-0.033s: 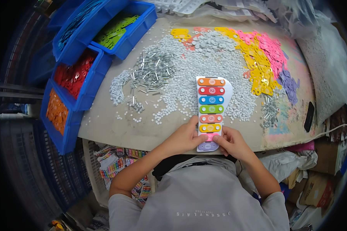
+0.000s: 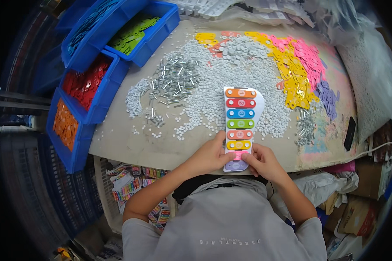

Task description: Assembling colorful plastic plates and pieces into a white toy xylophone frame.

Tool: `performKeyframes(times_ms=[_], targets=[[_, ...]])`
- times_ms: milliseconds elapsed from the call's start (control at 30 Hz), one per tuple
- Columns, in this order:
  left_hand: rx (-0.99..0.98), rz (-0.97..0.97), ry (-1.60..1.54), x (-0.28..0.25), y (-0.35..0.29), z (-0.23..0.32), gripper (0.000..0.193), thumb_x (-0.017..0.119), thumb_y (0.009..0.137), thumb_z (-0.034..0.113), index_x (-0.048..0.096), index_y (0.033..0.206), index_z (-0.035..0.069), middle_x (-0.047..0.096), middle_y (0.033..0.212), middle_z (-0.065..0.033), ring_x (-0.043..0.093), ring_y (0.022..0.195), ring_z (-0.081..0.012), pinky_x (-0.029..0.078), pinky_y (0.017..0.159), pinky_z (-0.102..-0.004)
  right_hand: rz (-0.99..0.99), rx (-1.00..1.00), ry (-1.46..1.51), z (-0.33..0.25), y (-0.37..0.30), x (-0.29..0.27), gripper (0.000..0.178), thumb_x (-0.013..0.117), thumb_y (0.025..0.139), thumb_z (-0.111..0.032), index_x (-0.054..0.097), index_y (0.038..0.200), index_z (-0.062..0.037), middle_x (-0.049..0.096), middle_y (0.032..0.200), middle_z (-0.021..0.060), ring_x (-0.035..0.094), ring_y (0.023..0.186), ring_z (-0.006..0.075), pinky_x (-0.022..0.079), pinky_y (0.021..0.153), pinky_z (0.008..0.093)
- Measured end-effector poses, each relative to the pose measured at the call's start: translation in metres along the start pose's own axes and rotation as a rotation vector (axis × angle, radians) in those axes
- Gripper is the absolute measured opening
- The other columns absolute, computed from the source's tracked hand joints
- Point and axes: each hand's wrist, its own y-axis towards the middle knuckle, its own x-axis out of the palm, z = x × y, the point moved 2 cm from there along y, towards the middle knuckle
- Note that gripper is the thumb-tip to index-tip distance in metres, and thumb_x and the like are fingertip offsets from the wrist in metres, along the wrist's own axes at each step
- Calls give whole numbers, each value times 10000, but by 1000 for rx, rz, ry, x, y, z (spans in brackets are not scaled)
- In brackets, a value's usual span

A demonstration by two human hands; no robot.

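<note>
A toy xylophone (image 2: 241, 124) with a white base and a column of coloured bars lies at the table's near edge, its narrow end toward me. My left hand (image 2: 211, 153) grips its left side near that end, thumb pressed on the pink bar (image 2: 239, 155). From the other side, my right hand (image 2: 264, 160) is closed on it, its thumb also on the pink bar. Below the thumbs shows the lilac bar (image 2: 234, 166). The fingers under the base are mostly hidden. Small white round caps (image 2: 235, 71) are spread just beyond the toy.
Metal pins (image 2: 174, 77) are heaped left of the caps. Yellow bars (image 2: 292, 69), pink bars (image 2: 308, 61) and purple bars (image 2: 326, 98) lie at right, near a black phone-like object (image 2: 349, 134). Blue bins (image 2: 69, 143) of coloured bars line the left. Finished-looking xylophones (image 2: 128, 187) fill a crate below.
</note>
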Motion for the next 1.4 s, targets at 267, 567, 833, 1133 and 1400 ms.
performKeyframes(times_ms=[267,567,833,1133,1400], targets=[[-52,64,157,-15,-19,1,436,682,933,133,529,1322,8,713,830,-103,685,725,-152,534,669,-313,21,-44,-16,2,-3,4,193,624,1024,-188,554,928,-35,561,625,-11,480,459,52,343,411,217],[259,1142,854,-154,-68,-8,76,685,891,63,710,945,17,658,937,-125,648,884,-309,506,769,-378,389,-368,171,35,-14,3,148,560,1051,-162,527,967,-45,579,663,1,511,513,43,388,448,203],[264,1105,1119,-182,-67,-32,54,695,854,41,672,893,12,617,909,-122,586,904,-318,455,828,-407,716,-555,-221,13,-20,-51,110,626,990,-113,627,948,-12,639,740,31,565,603,83,429,542,245],[196,1205,1142,-177,-60,-30,103,598,958,110,612,963,8,610,912,-129,565,897,-326,440,833,-431,1311,-578,-577,17,-28,-243,122,642,949,-133,671,990,-22,669,832,57,606,728,145,478,664,301],[131,1185,1114,-175,-67,-33,96,598,967,104,631,963,14,635,912,-132,570,886,-316,443,823,-417,1326,-349,-849,4,-13,-244,133,657,925,-202,658,991,-87,661,818,63,632,734,212,492,684,359]])
